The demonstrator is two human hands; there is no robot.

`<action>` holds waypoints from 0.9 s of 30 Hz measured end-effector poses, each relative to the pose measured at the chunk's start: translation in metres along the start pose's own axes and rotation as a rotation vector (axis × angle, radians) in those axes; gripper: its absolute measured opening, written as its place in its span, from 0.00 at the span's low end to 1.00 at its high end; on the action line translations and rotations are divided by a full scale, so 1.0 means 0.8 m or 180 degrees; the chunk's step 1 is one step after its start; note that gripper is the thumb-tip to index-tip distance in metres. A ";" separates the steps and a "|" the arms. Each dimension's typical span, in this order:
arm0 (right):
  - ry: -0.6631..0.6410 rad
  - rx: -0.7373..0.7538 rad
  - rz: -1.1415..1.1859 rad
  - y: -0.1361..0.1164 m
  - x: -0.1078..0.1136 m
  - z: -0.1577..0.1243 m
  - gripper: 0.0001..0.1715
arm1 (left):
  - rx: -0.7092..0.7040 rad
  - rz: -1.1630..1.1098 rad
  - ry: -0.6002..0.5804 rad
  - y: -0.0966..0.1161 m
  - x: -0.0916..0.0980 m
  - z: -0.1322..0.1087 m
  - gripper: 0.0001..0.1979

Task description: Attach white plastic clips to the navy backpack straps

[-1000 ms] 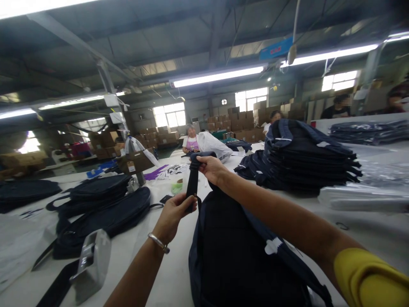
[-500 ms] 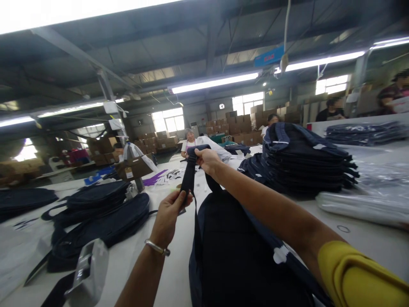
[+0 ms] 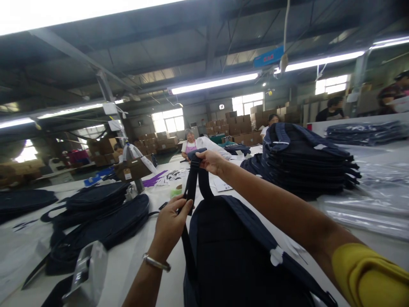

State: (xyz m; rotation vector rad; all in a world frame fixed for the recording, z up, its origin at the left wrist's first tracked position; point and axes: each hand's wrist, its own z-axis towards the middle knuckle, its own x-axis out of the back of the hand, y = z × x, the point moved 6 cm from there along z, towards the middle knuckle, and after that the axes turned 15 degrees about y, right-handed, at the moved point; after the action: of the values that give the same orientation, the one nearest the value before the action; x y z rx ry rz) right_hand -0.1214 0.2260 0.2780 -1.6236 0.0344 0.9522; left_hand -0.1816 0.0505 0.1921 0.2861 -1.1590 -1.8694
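A dark navy backpack (image 3: 236, 251) lies in front of me with its black back panel up. My right hand (image 3: 211, 162) pinches the top end of one shoulder strap (image 3: 205, 185), beside a dark buckle, and holds it raised above the bag. Lower down and to the left, my left hand (image 3: 174, 217) is closed on the black webbing (image 3: 191, 183) that hangs from that buckle. The other shoulder strap (image 3: 252, 221) runs down the bag's right side, with a white tag (image 3: 276, 256) wrapped around it.
Stacked backpacks (image 3: 306, 162) stand at the right, near clear plastic bags (image 3: 361, 213). More dark bags (image 3: 99, 221) lie on the left beside a grey-white tape dispenser (image 3: 86, 273). Paper scraps (image 3: 169, 177) and a green tape roll (image 3: 176, 190) lie ahead. Across the table is a person (image 3: 191, 145).
The backpack has shifted slightly left and its strap hangs more open. My left hand has moved a little right and down along the webbing; my right hand keeps its pinch.
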 end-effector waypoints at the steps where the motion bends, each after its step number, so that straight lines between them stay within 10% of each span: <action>1: -0.0007 -0.0020 -0.0004 0.002 -0.001 -0.002 0.10 | -0.0112 0.0059 -0.0014 0.009 0.008 0.001 0.12; 10: -0.0059 -0.0086 -0.0041 0.012 -0.016 -0.025 0.04 | 0.0750 -0.1267 -0.0113 -0.032 0.006 -0.001 0.12; 27: 0.0239 0.0217 -0.0185 0.072 0.003 -0.024 0.07 | 0.1890 -0.1717 -0.0301 -0.140 -0.017 -0.130 0.13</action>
State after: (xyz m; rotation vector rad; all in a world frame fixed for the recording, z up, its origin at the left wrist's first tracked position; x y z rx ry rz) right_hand -0.1381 0.1931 0.2295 -1.5884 0.0701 0.8370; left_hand -0.1754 0.0172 0.0428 0.9243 -1.8270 -1.9490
